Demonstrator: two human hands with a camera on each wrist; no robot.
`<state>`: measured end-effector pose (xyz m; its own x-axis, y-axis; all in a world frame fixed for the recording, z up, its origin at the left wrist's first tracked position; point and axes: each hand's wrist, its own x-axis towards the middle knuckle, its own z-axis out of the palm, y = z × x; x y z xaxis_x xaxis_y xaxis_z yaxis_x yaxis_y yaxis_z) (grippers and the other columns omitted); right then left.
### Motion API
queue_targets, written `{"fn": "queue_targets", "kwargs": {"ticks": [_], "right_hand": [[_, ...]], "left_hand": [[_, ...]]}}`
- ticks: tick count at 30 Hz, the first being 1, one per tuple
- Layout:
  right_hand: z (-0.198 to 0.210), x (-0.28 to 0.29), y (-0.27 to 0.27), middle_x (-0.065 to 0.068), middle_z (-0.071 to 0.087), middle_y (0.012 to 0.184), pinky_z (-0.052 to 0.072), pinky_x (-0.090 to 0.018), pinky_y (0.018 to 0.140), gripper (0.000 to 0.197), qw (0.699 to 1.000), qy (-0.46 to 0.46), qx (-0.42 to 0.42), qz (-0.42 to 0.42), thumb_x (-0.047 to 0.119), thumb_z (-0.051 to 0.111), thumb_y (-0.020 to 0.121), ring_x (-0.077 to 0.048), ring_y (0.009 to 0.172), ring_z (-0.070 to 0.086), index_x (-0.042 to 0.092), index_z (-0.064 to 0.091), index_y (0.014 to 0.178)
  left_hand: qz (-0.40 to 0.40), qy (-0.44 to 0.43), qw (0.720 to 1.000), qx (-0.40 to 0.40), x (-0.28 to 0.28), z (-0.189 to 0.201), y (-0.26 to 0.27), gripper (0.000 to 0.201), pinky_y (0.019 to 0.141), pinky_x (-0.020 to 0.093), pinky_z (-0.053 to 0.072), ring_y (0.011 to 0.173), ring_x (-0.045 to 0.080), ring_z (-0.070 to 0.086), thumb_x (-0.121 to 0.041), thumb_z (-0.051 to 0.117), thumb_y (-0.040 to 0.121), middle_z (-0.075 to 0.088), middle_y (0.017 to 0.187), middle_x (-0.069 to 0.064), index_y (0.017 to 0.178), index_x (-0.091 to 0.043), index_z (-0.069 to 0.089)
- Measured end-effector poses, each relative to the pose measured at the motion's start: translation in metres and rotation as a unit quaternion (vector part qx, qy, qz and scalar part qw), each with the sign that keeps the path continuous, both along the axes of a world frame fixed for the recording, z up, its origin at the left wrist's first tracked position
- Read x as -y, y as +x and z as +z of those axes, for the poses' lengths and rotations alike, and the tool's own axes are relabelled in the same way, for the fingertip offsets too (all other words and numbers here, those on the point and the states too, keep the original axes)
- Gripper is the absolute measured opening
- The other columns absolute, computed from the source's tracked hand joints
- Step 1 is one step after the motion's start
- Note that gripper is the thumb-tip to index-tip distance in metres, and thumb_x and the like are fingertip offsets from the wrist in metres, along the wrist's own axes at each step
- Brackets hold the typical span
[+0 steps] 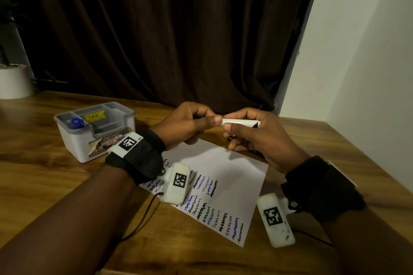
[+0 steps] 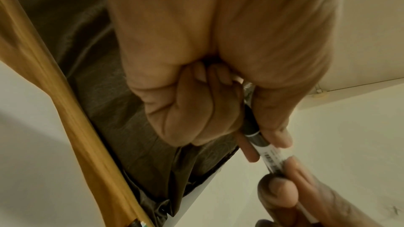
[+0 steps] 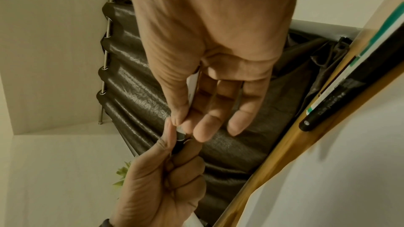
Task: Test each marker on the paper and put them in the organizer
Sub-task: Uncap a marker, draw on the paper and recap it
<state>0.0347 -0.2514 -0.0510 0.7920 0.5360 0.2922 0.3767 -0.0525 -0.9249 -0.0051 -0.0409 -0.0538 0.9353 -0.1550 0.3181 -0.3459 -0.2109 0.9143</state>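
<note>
Above the far edge of the paper (image 1: 225,169) I hold one white marker (image 1: 240,122) level between both hands. My left hand (image 1: 190,123) is curled in a fist around its black cap end (image 2: 251,127). My right hand (image 1: 252,136) pinches the white barrel (image 3: 193,89) between thumb and fingertips. The barrel's barcode label (image 2: 270,158) shows in the left wrist view. The grey-and-white organizer (image 1: 111,140) stands at the left with a blue-capped marker (image 1: 77,123) upright in a back compartment. The paper's near half carries several rows of black, blue and green squiggles.
More markers (image 3: 341,92), black with green labels, lie on the wooden table (image 1: 44,174) beyond my right hand, mostly hidden in the head view. A dark curtain hangs behind the table, a white wall stands at the right, and a white plant pot (image 1: 13,82) sits at the far left.
</note>
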Motion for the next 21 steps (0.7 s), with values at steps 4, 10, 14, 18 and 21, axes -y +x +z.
{"fn": "queue_targets", "kwargs": {"ticks": [4,10,14,18,21], "right_hand": [[0.0,-0.001,0.0,-0.008,0.079,0.083,0.063,-0.044,0.075,0.022,1.0,-0.002,-0.009,0.006,0.014,0.074,0.092,-0.021,0.065,0.075,0.011,0.072,0.114],[-0.005,0.001,0.008,-0.013,0.08,0.092,0.061,-0.038,0.071,0.031,0.99,-0.096,-0.099,0.014,0.033,0.077,0.09,-0.023,0.072,0.075,0.015,0.069,0.114],[-0.01,0.004,0.012,-0.011,0.08,0.104,0.057,-0.035,0.077,0.039,0.963,-0.225,-0.141,0.035,0.045,0.074,0.09,-0.02,0.079,0.076,0.017,0.069,0.117],[-0.013,0.005,0.014,-0.009,0.081,0.104,0.055,-0.031,0.077,0.046,0.951,-0.265,-0.146,0.065,0.046,0.073,0.09,-0.017,0.082,0.075,0.011,0.07,0.119],[-0.013,0.004,0.013,-0.01,0.08,0.105,0.053,-0.027,0.072,0.044,0.952,-0.263,-0.143,0.06,0.045,0.073,0.091,-0.015,0.081,0.072,0.01,0.071,0.118]], "left_hand": [[0.01,0.01,1.0,-0.01,-0.001,0.0,0.001,0.02,0.044,0.023,0.019,0.043,0.011,0.026,-0.022,0.062,0.095,0.032,0.053,-0.001,0.082,-0.007,0.062],[0.048,0.035,0.998,-0.007,-0.006,0.0,0.003,0.021,0.045,0.026,0.02,0.043,0.014,0.029,-0.025,0.066,0.095,0.036,0.054,0.003,0.085,-0.007,0.067],[0.086,0.015,0.996,-0.001,-0.009,-0.001,0.004,0.02,0.045,0.024,0.026,0.047,0.013,0.034,-0.021,0.065,0.096,0.041,0.059,0.002,0.102,-0.002,0.067],[0.116,-0.005,0.993,-0.006,-0.01,0.002,0.004,0.009,0.045,0.025,0.035,0.049,0.015,0.043,-0.009,0.056,0.099,0.052,0.067,0.006,0.104,-0.007,0.065],[0.133,-0.043,0.99,-0.006,-0.014,0.006,-0.004,0.011,0.048,0.028,0.042,0.05,0.019,0.052,-0.01,0.056,0.1,0.062,0.069,0.009,0.105,-0.006,0.065]]}}
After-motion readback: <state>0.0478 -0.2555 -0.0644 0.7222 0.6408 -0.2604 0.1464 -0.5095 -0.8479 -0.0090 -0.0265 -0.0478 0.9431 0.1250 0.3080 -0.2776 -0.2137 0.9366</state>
